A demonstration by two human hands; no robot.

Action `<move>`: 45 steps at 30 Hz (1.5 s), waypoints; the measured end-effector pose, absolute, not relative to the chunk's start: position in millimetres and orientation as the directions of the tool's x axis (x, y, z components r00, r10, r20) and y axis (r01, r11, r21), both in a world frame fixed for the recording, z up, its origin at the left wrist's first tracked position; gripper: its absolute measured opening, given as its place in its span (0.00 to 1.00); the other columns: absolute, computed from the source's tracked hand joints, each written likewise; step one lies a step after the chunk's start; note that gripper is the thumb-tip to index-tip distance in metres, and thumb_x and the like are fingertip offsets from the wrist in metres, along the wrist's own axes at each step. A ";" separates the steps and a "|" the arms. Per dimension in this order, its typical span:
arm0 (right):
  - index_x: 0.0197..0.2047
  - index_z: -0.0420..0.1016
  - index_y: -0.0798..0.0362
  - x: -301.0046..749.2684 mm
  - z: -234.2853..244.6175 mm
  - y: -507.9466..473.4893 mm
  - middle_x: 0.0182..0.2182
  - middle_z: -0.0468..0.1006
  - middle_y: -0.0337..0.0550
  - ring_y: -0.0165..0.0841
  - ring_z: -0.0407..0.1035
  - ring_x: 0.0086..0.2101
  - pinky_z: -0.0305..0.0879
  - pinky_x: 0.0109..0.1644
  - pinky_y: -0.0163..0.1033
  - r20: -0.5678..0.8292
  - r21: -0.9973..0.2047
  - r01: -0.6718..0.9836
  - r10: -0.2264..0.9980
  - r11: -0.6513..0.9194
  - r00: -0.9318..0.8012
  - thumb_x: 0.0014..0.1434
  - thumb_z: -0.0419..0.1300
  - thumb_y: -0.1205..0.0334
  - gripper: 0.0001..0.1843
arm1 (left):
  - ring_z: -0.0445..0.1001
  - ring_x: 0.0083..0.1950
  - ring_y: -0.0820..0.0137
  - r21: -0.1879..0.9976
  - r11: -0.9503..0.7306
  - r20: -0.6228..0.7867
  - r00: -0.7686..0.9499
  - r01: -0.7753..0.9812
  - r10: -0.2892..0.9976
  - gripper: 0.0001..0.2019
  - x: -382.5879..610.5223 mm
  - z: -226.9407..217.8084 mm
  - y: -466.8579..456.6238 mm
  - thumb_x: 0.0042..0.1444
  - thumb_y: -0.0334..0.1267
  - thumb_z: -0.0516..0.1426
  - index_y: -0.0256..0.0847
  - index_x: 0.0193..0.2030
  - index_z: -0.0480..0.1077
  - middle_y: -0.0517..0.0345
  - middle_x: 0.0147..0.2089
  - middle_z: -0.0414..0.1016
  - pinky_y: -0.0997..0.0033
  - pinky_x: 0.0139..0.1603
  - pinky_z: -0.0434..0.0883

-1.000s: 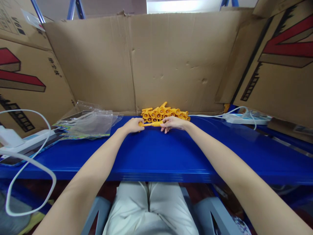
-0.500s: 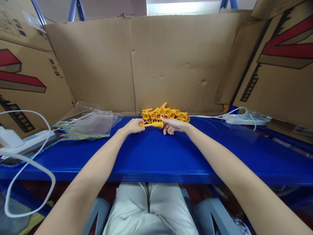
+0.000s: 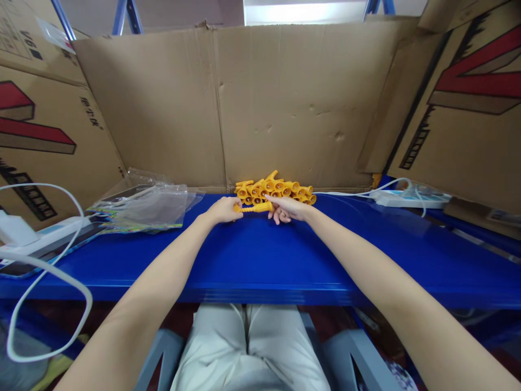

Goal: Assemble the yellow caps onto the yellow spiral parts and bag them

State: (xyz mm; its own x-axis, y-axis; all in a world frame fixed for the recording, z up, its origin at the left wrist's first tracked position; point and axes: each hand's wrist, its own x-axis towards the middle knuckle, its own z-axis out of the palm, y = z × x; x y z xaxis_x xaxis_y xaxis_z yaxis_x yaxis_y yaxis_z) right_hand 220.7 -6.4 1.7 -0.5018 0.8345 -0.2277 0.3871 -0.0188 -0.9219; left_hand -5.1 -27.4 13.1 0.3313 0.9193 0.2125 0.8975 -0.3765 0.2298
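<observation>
A slim yellow plastic piece with a ridged shaft and a wider right end lies level between my hands, just above the blue table. My left hand pinches its left end with thumb and fingers. At its wider end, my right hand grips with thumb and index finger, the other fingers loosely curled below. Right behind the hands is a stacked pile of yellow plastic pieces, several with round hollow ends facing me. The fingers partly cover both ends of the held piece.
Clear plastic bags are stacked on the left of the blue table. A white power strip with a cable sits at far left, another power strip at right. Cardboard panels wall in the back and sides.
The yellow piece stays between both hands. Its wider end tilts up slightly, and the fingers of both hands have shifted a little on it.
</observation>
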 end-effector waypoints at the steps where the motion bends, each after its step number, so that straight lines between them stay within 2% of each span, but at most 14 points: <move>1: 0.27 0.69 0.60 221.2 1.6 -6.0 0.12 0.71 0.45 0.22 0.53 0.07 0.47 0.08 0.27 -0.241 -0.918 0.395 0.829 -0.026 -0.505 0.63 0.37 0.40 0.34 | 0.70 0.28 0.70 0.230 -0.376 0.219 0.329 0.897 0.919 0.14 -5.3 12.5 -26.7 0.41 0.41 0.54 0.42 0.36 0.71 0.62 0.23 0.73 0.73 0.29 0.61; 4: 0.33 0.68 0.59 223.5 3.4 -7.3 0.17 0.74 0.46 0.22 0.57 0.09 0.51 0.10 0.28 -0.271 -0.922 0.384 0.803 -0.057 -0.530 0.62 0.37 0.38 0.34 | 0.70 0.28 0.69 0.238 -0.360 0.235 0.306 0.902 0.923 0.14 -7.3 10.7 -24.0 0.41 0.41 0.55 0.41 0.36 0.71 0.61 0.24 0.73 0.73 0.29 0.61; 7: 0.40 0.65 0.56 225.9 6.3 -10.7 0.28 0.78 0.45 0.24 0.67 0.17 0.63 0.17 0.28 -0.204 -0.953 0.302 0.795 -0.028 -0.571 0.60 0.53 0.45 0.20 | 0.70 0.28 0.70 0.266 -0.336 0.205 0.287 0.904 0.936 0.14 -9.7 10.3 -22.6 0.42 0.41 0.55 0.41 0.37 0.71 0.61 0.23 0.73 0.74 0.30 0.62; 10: 0.41 0.65 0.56 227.0 7.1 -12.4 0.31 0.79 0.43 0.22 0.68 0.19 0.65 0.22 0.27 -0.117 -0.967 0.251 0.810 0.039 -0.574 0.56 0.63 0.57 0.15 | 0.71 0.28 0.69 0.266 -0.336 0.193 0.291 0.904 0.937 0.13 -10.5 11.4 -23.4 0.42 0.40 0.54 0.41 0.37 0.70 0.61 0.23 0.73 0.74 0.30 0.62; 12: 0.36 0.66 0.58 226.8 5.9 -11.7 0.28 0.79 0.45 0.22 0.67 0.18 0.64 0.20 0.26 -0.104 -0.965 0.257 0.816 0.056 -0.569 0.57 0.61 0.55 0.14 | 0.71 0.28 0.69 0.258 -0.349 0.205 0.301 0.901 0.931 0.13 -10.0 12.3 -24.4 0.42 0.40 0.55 0.41 0.37 0.70 0.61 0.23 0.73 0.74 0.30 0.62; 14: 0.32 0.68 0.60 226.1 4.0 -10.1 0.24 0.78 0.47 0.22 0.65 0.16 0.62 0.18 0.26 -0.121 -0.958 0.281 0.820 0.050 -0.559 0.59 0.57 0.51 0.18 | 0.71 0.28 0.70 0.253 -0.357 0.215 0.307 0.899 0.927 0.14 -9.5 13.0 -25.2 0.42 0.40 0.55 0.41 0.37 0.70 0.61 0.22 0.73 0.74 0.30 0.62; 23: 0.27 0.69 0.60 217.3 1.2 -9.3 0.14 0.73 0.46 0.23 0.59 0.10 0.52 0.10 0.27 -0.193 -0.935 0.355 0.859 -0.013 -0.475 0.63 0.45 0.42 0.29 | 0.71 0.28 0.70 0.253 -0.363 0.233 0.307 0.897 0.923 0.15 -11.4 13.3 -24.0 0.42 0.41 0.57 0.43 0.39 0.70 0.64 0.22 0.73 0.75 0.29 0.62; 28: 0.28 0.69 0.60 216.7 1.8 -9.4 0.13 0.72 0.46 0.22 0.54 0.08 0.49 0.08 0.28 -0.207 -0.923 0.385 0.858 -0.012 -0.469 0.61 0.42 0.38 0.33 | 0.72 0.30 0.69 0.236 -0.355 0.225 0.305 0.904 0.925 0.17 -9.1 15.5 -27.6 0.43 0.46 0.57 0.43 0.40 0.69 0.63 0.23 0.74 0.74 0.31 0.62; 31: 0.33 0.68 0.60 219.9 4.1 -10.2 0.16 0.73 0.45 0.22 0.53 0.08 0.48 0.08 0.28 -0.250 -0.907 0.419 0.835 -0.025 -0.491 0.61 0.39 0.37 0.33 | 0.72 0.31 0.69 0.222 -0.341 0.223 0.293 0.913 0.930 0.17 -8.9 15.9 -28.7 0.44 0.47 0.57 0.42 0.40 0.68 0.62 0.24 0.74 0.74 0.32 0.62; 33: 0.38 0.67 0.59 222.7 5.7 -11.6 0.21 0.76 0.45 0.22 0.59 0.11 0.54 0.10 0.28 -0.243 -0.915 0.402 0.829 -0.024 -0.504 0.62 0.45 0.40 0.27 | 0.72 0.31 0.69 0.223 -0.334 0.221 0.286 0.916 0.932 0.17 -9.5 15.5 -28.4 0.44 0.47 0.57 0.42 0.39 0.68 0.62 0.25 0.74 0.74 0.31 0.62; 35: 0.44 0.64 0.56 224.9 6.2 -12.9 0.30 0.77 0.45 0.24 0.66 0.16 0.62 0.15 0.28 -0.196 -0.934 0.358 0.833 0.002 -0.517 0.59 0.56 0.48 0.20 | 0.72 0.31 0.69 0.232 -0.330 0.218 0.282 0.915 0.934 0.16 -10.4 14.9 -27.8 0.43 0.47 0.57 0.42 0.38 0.68 0.62 0.25 0.74 0.74 0.31 0.61; 38: 0.48 0.61 0.54 226.2 4.4 -12.8 0.36 0.76 0.43 0.25 0.71 0.22 0.69 0.21 0.30 -0.128 -0.950 0.309 0.842 0.048 -0.524 0.50 0.67 0.61 0.25 | 0.72 0.31 0.69 0.238 -0.332 0.217 0.284 0.913 0.934 0.15 -11.0 14.4 -27.2 0.43 0.48 0.58 0.42 0.37 0.68 0.61 0.25 0.74 0.74 0.31 0.62; 40: 0.46 0.61 0.54 225.8 2.8 -11.7 0.35 0.75 0.42 0.26 0.71 0.22 0.69 0.21 0.30 -0.104 -0.953 0.296 0.850 0.063 -0.516 0.48 0.68 0.64 0.25 | 0.72 0.30 0.69 0.239 -0.333 0.213 0.285 0.912 0.935 0.15 -10.8 14.6 -27.5 0.44 0.48 0.58 0.42 0.36 0.68 0.61 0.25 0.74 0.74 0.31 0.62; 45: 0.38 0.64 0.55 223.9 3.6 -12.4 0.36 0.77 0.46 0.23 0.69 0.21 0.67 0.20 0.28 -0.103 -0.946 0.315 0.846 0.079 -0.522 0.52 0.65 0.59 0.15 | 0.72 0.29 0.70 0.252 -0.338 0.215 0.289 0.907 0.933 0.14 -9.7 15.2 -29.2 0.44 0.48 0.57 0.42 0.36 0.67 0.62 0.24 0.75 0.75 0.29 0.61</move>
State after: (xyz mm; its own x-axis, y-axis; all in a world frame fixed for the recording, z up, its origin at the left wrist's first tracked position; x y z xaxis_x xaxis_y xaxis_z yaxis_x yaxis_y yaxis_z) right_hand 223.9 -12.4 3.6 -0.5223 0.8465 -0.1034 0.3150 0.0788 -0.9458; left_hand -9.7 -29.2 15.2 0.2885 0.9331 0.2149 0.9065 -0.3384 0.2524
